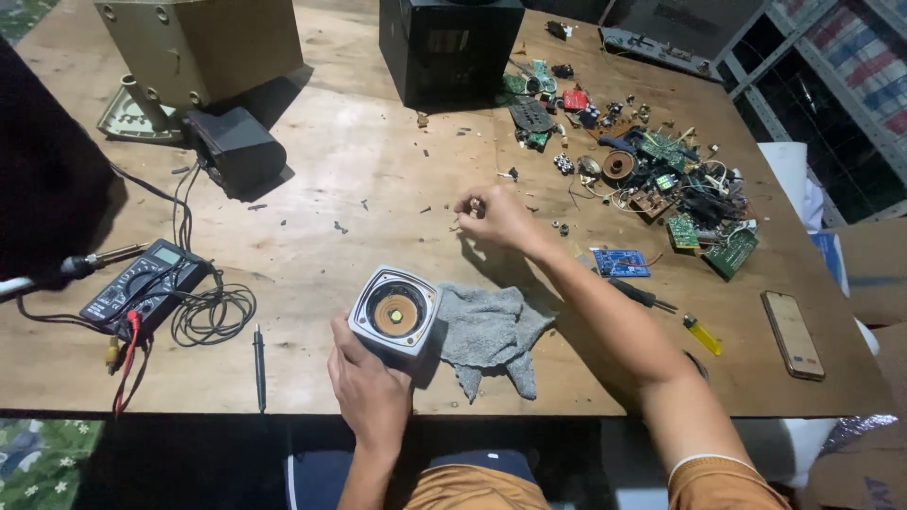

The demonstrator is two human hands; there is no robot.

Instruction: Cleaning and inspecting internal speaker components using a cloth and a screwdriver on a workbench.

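You are working at a scuffed plywood table in a dim room, with metal shelving off beyond your right hand and a patterned floor covering showing below the table's near edge, left of your left arm

Your left hand is wrapped around the near side of a small square grey speaker, fingers closed on its body, cone facing up, standing on the table. A crumpled grey cloth lies just beside that grip on its right, touching the speaker's base

Your right hand is out beyond the speaker, fingertips pinched together on a tiny metal piece, too small to tell what it is. A couple of small loose bits of hardware lie just right of that pinch. Farther right and beyond it sits a heap of circuit boards and parts, with a blue circuit board, a screwdriver, a yellow lighter and a phone nearer to you

Left of the speaker grip lie a thin probe and a digital multimeter with coiled leads. Far beyond both hands stand 2 open cases, an olive metal box and a black box; what is inside them cannot be seen
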